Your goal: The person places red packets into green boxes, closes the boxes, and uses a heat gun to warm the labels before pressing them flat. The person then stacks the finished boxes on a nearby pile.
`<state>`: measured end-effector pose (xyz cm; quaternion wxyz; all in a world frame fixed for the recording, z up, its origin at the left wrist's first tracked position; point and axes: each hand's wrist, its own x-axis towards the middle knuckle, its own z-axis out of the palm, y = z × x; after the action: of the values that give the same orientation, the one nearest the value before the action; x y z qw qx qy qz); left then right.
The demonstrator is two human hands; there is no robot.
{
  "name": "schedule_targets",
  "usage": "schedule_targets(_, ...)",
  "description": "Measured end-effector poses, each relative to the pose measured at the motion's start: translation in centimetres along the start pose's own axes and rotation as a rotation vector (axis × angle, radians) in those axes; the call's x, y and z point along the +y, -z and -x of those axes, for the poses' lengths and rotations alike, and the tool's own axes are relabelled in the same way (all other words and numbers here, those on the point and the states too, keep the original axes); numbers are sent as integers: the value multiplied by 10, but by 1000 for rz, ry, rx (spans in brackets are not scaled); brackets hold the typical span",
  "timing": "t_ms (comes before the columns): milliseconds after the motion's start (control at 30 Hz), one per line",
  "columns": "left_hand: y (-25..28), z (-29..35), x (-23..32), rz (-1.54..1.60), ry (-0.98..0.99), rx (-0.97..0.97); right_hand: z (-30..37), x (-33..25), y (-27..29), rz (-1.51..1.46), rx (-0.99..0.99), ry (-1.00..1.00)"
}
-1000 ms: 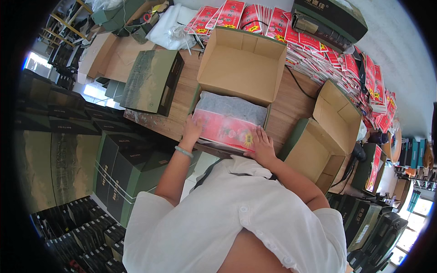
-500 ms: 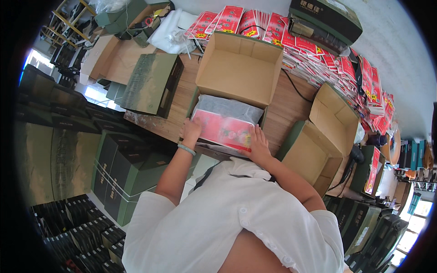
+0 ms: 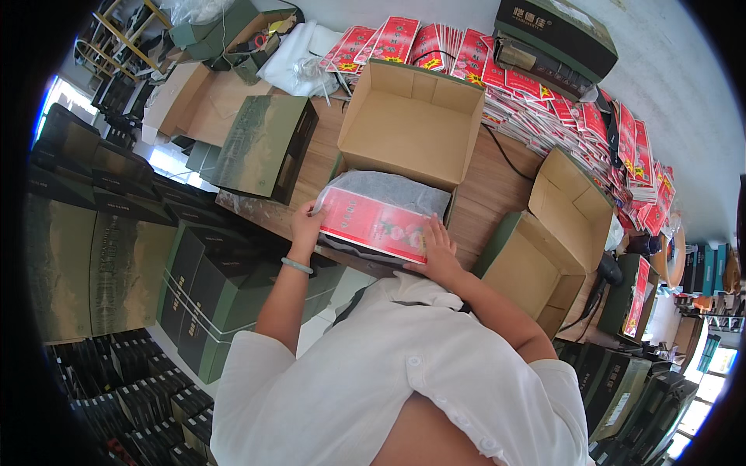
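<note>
Your arms reach forward from your white shirt (image 3: 404, 357), both bent a little at the elbow. Your left hand (image 3: 305, 225), just past the pale green bracelet (image 3: 296, 266), has its fingers bent in at the left end of the red flat packet (image 3: 371, 224). I can't tell if those fingers pinch it or only touch it. Your right hand (image 3: 440, 252) is loosely open, with the fingers nearly straight. They lie on the right end of the packet, and the thumb sits by its near edge.

So the packet is between your two hands, a bit tilted, with its right end nearer to you. It lies on the grey cloth-like wrap (image 3: 404, 186), which pokes out behind it. What is inside the wrap is hidden. All this is at the open box (image 3: 413, 116), whose tan lid stands up behind. The packet and your hands cover much of the box's near part, so its floor can't be seen.

On the wooden surface (image 3: 497, 186), another open box (image 3: 536, 260) is to your right, and a closed green box (image 3: 260, 147) is to your left. Farther back, lots of red packets (image 3: 466, 58) lie in a messy heap. Things near the round rim look bent, and some are cut off.
</note>
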<state>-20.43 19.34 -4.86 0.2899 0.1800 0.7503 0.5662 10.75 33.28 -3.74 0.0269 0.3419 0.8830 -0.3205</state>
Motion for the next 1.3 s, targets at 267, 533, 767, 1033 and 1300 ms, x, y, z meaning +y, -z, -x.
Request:
schedule_targets(267,2,-4,4,242,164,-63,-5,1,-10,-46,-20,46)
schedule_targets(533,-1,-1,20,136,202,-177,-7,-3,-15,-11,-25,32)
schedule_targets(767,-2,-15,-10,-182,-61,-65,-11,5,-25,66,189,35)
schedule_targets(1033,1,-15,-18,-31,138,-143,-11,5,-24,96,133,1)
schedule_targets(1300,1,-4,-7,-567,-277,153,-14,15,-23,99,119,14)
